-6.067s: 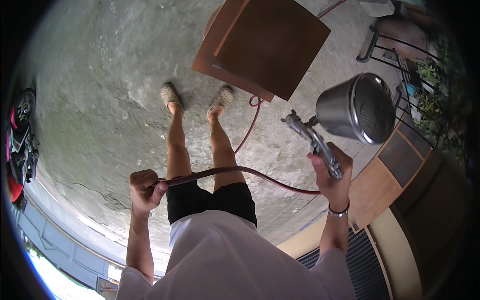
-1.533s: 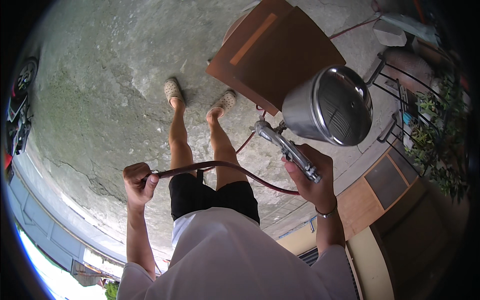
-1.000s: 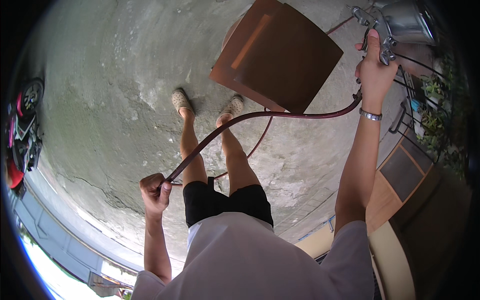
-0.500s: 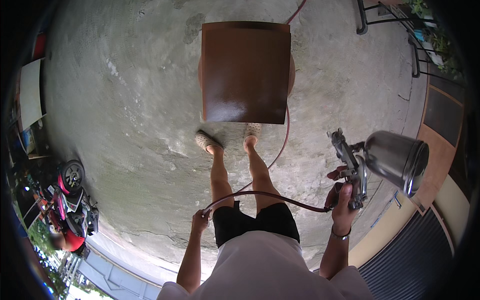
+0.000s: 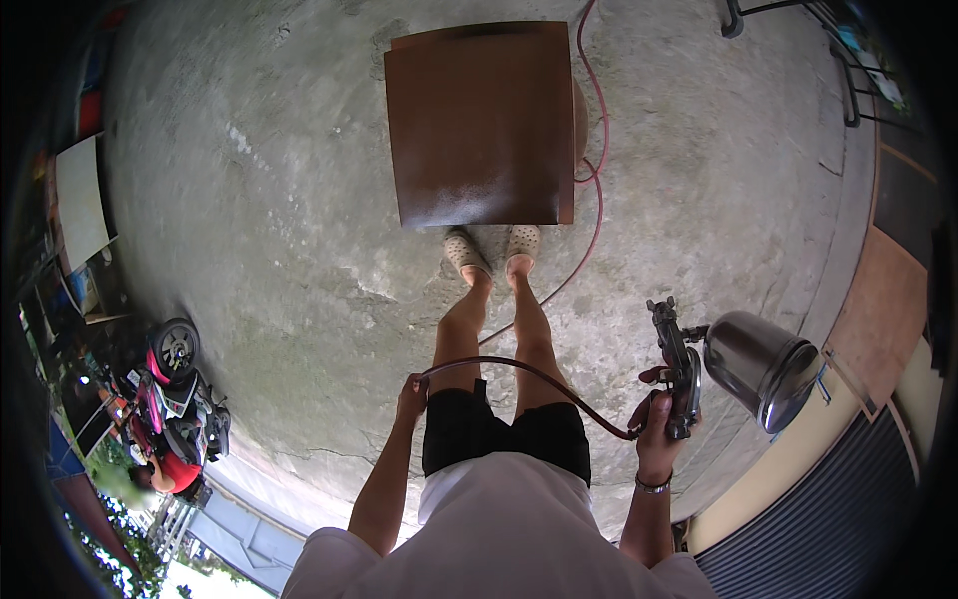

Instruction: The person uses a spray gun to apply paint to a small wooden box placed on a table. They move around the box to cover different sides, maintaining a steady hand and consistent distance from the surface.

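My right hand [image 5: 656, 424] grips a metal spray gun [image 5: 680, 369] by its handle, off to the right of my body. A large silvery cup [image 5: 760, 367] is fixed to the gun's side. From the bottom of the handle a dark red hose [image 5: 529, 369] bows across in front of my thighs. My left hand [image 5: 411, 397] is closed around that hose near my left thigh. In front of my feet is a square brown panel [image 5: 484, 125], glossy along its near edge. It rests on a rounded support [image 5: 581, 125], mostly hidden beneath it.
The hose runs on over the rough concrete floor [image 5: 289, 190] and past the panel's right side. A motorcycle [image 5: 175, 389] and a person in red [image 5: 180, 472] are at the left. Black metal legs [image 5: 848, 90], a brown board [image 5: 878, 299] and a ribbed shutter [image 5: 828, 509] line the right.
My feet have shifted right and closer to the panel. The spray gun has moved slightly left and down in view. Both hands keep their holds.
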Demonstrator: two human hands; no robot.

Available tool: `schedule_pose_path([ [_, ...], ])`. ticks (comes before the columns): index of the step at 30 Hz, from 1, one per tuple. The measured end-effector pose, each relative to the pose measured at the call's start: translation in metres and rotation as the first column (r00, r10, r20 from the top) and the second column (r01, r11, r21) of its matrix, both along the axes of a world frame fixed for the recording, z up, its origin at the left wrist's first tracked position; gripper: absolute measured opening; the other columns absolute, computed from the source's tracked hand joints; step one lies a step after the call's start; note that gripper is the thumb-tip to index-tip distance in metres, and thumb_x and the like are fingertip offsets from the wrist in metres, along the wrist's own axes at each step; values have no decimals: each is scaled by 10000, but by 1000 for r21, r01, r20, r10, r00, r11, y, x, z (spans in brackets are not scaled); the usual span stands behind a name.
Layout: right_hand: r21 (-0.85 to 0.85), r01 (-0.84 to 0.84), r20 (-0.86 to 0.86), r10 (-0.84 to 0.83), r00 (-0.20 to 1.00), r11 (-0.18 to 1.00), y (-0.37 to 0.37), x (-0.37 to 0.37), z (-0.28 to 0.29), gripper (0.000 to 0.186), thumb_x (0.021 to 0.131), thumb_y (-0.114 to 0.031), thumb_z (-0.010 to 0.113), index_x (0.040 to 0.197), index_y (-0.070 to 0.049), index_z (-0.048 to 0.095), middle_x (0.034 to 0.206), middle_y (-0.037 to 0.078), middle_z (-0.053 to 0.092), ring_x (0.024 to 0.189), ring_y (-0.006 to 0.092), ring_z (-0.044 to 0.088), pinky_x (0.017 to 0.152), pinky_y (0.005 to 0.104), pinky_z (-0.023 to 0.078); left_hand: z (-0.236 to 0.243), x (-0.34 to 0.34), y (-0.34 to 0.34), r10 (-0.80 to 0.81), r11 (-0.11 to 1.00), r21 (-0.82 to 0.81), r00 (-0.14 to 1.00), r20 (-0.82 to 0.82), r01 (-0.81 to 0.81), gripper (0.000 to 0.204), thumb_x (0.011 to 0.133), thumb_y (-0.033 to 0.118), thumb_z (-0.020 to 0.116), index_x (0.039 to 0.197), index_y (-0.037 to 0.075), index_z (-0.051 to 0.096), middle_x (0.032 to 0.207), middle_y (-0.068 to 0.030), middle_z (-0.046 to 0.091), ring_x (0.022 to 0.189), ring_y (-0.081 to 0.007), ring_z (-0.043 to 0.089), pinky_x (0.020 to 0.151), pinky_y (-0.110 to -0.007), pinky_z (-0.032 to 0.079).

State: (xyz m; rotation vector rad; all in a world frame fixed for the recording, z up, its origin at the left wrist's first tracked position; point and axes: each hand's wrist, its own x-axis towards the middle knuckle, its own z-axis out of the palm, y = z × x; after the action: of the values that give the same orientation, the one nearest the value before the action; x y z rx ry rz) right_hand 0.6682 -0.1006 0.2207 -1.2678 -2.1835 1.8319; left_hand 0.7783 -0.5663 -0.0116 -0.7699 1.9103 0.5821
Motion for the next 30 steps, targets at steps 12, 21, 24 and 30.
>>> schedule_pose_path([
  [12, -116, 27, -7, -28, 1000, 993, -60, 42, 21, 395, 958, -272, 688, 1182, 32, 572, 988, 107, 696, 583, 76, 618, 496, 211, 501, -46, 19, -39, -104, 995, -1, 994, -17, 104, 474, 981, 495, 538, 1183, 77, 634, 1036, -186, 716, 983, -349, 694, 824, -447, 523],
  [21, -87, 22, -72, -29, 997, 996, -42, 81, 55, 294, 979, -217, 657, 1137, 18, 579, 766, 36, 596, 575, 79, 581, 509, 208, 444, -51, 29, -25, -225, 974, 37, 974, 9, 225, 499, 954, 492, 562, 1218, 73, 619, 1062, -183, 703, 1016, -325, 672, 865, -450, 510],
  [24, -42, 11, -126, -16, 992, 999, -16, 107, 63, 273, 978, -190, 653, 1131, 23, 578, 782, 41, 593, 578, 91, 590, 510, 221, 471, -35, 35, 2, -398, 915, 73, 917, -5, 398, 483, 960, 494, 531, 1154, 62, 625, 1083, -244, 701, 1066, -415, 667, 888, -494, 520],
  [30, -57, 13, -162, -22, 987, 998, 74, 151, 65, 224, 956, -124, 661, 1095, 32, 580, 864, 81, 626, 645, 116, 628, 531, 257, 534, -22, 28, 89, -258, 965, 71, 956, 137, 251, 471, 967, 469, 582, 1179, 51, 627, 907, -135, 705, 774, -262, 660, 697, -416, 528],
])
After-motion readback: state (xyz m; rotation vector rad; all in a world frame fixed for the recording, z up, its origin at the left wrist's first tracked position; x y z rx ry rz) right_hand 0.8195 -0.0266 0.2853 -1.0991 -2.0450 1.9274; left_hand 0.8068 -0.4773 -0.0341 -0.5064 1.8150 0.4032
